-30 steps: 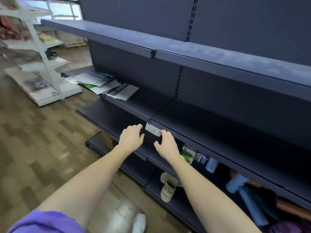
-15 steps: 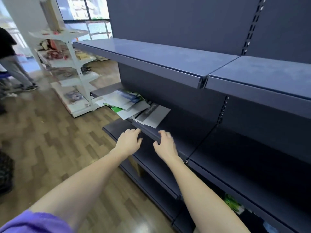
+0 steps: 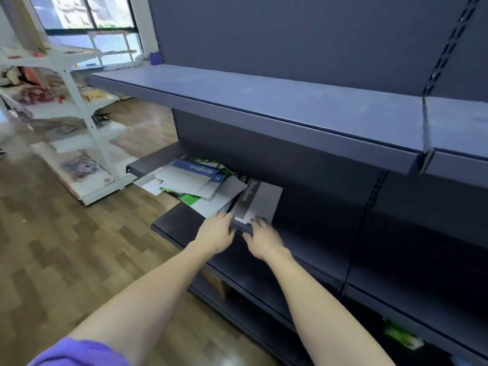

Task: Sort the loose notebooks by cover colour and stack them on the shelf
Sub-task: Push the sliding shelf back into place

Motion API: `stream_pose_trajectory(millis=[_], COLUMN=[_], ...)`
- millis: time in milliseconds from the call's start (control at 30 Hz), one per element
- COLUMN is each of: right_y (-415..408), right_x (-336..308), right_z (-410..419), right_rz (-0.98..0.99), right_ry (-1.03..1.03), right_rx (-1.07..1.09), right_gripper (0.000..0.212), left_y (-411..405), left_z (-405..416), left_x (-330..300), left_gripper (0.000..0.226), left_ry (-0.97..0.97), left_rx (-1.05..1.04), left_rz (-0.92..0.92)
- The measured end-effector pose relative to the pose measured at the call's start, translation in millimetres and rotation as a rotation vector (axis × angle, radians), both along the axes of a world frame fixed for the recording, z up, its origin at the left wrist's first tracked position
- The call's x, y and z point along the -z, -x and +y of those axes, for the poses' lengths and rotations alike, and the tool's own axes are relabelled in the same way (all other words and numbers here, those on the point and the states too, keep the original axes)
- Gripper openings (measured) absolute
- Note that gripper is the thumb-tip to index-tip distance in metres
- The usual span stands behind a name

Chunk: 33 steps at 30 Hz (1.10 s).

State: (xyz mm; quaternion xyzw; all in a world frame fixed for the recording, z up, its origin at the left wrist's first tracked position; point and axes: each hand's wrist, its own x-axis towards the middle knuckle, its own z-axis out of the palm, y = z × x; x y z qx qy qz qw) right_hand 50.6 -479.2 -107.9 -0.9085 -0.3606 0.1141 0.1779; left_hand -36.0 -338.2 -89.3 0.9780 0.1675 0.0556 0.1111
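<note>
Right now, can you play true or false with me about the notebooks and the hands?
1. The notebooks lie in a messy pile on the dark shelf. True.
2. Both hands reach toward the near edge of the pile. True: the left hand and right hand are at its front edge.
3. The notebooks are already stacked by colour. False: blue, green, grey and white covers overlap at odd angles.
4. The shelf above is full of notebooks. False: nothing shows on it here.
5. The grey notebook is at the right end of the pile. True.
6. One hand lifts a notebook high in the air. False: both hands are low at the shelf.
</note>
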Motion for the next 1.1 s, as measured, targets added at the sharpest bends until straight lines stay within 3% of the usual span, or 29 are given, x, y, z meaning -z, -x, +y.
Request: stream_pose_trajectory(millis=[133,300,633,900,1000,1100], right_y=[6.2,11.7,36.2,47.8,42.5,37.7], right_x=[13.7,10.0,5.0,-2.4,-4.9,-6.7], right_z=[-5.8,-19.1,-36.2,-43.9,-37.9,-30.4], right_rz=[-0.199,-0.201,-0.257,-0.171,-0.135,-0.060], right_ry=[0.037,0.141,0.189,0.154,0.156,0.140], right_rx=[0.161,0.353,0.671,0.828,0.891,0.953], right_gripper=[0.047,0.042,0.032,0.034,0.035,0.039], left_y=[-16.1,-26.1,-32.1,-45.8,-49.9,-46.8], left_z=[18.0,24.7,-11.6,-17.0,-15.7,-13.8], left_x=[8.1,32.7,40.2,23.0,17.8,20.8], left_gripper=[0.033,0.054,0.022,0.020,0.037,0.040], left_ry=[0.046,-0.032,0.032,0.028,-0.020,0.013], left_rx=[0.078,0.217,0.431,0.441,0.371,0.302], left_rz=[-0.052,0.008,-0.210,-0.095,0.027,0.102])
